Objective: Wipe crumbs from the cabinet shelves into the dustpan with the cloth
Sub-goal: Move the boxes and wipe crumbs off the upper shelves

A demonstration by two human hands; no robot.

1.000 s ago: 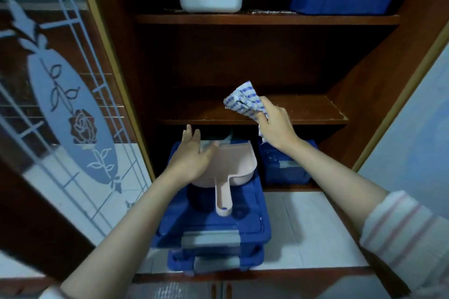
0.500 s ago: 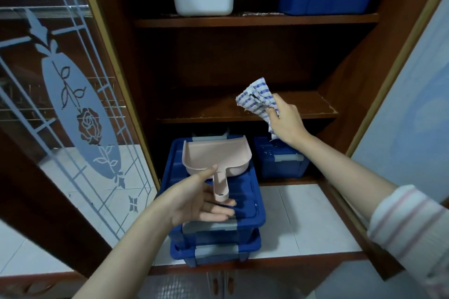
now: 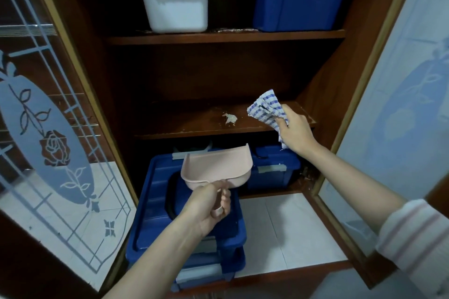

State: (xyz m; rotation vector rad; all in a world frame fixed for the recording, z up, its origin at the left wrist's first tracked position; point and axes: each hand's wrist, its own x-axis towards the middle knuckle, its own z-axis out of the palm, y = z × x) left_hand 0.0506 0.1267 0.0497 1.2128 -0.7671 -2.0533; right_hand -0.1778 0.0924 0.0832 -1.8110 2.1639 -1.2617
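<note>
1. Your left hand (image 3: 208, 204) curls round the dustpan (image 3: 217, 168) handle, centre frame.
2. Your right hand (image 3: 294, 132) pinches the cloth (image 3: 265, 109) at the shelf (image 3: 194, 124), right of the crumbs (image 3: 229, 118).

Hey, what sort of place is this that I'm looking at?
Most likely a storage cabinet in a home. It has dark wooden shelves, an open glass door frosted with a rose pattern, and a lidded white storage box beside a blue storage box on the upper shelf.
</note>
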